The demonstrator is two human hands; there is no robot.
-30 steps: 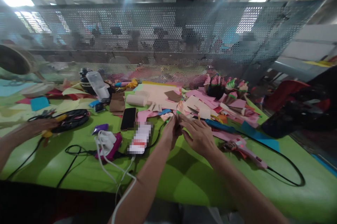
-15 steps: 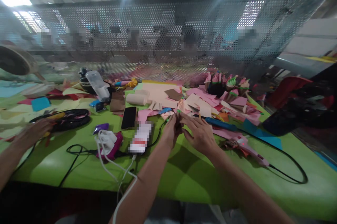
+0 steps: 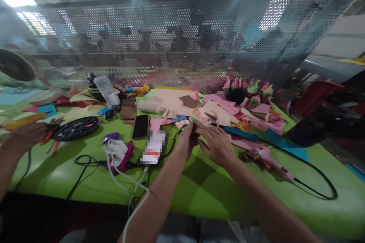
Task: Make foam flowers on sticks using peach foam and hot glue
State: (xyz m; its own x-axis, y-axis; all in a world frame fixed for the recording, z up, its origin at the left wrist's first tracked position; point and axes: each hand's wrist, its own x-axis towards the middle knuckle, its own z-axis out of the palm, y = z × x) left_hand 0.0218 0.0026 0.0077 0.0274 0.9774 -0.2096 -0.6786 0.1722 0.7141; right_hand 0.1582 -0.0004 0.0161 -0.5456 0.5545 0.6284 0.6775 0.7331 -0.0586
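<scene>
Between my two hands is a small craft ice cream cone [image 3: 196,113], with a peach swirl on top and a green band below it. My left hand [image 3: 186,143] has its fingers wrapped around the cone's lower part, which is mostly hidden. My right hand [image 3: 216,142] lies against the cone from the other side, fingers bent over and pressed close to it. Close by, a blue corded tool [image 3: 241,134] lies to the right of the hands. A phone with a lit screen [image 3: 154,148] rests left of my left forearm.
On the green table [image 3: 205,193] lie foam-like sheets [image 3: 173,98], a dark phone [image 3: 140,127], a magenta power strip [image 3: 129,151] and a pink corded tool [image 3: 275,165]. Several finished cones [image 3: 253,86] stand back right. At left, a co-worker's hand [image 3: 27,136] holds scissors. A perforated screen [image 3: 171,45] rises behind.
The co-worker's hand on the left has drawn back left from the dark oval item, and scissors now show in it. My hands stay on the cone almost unmoved.
</scene>
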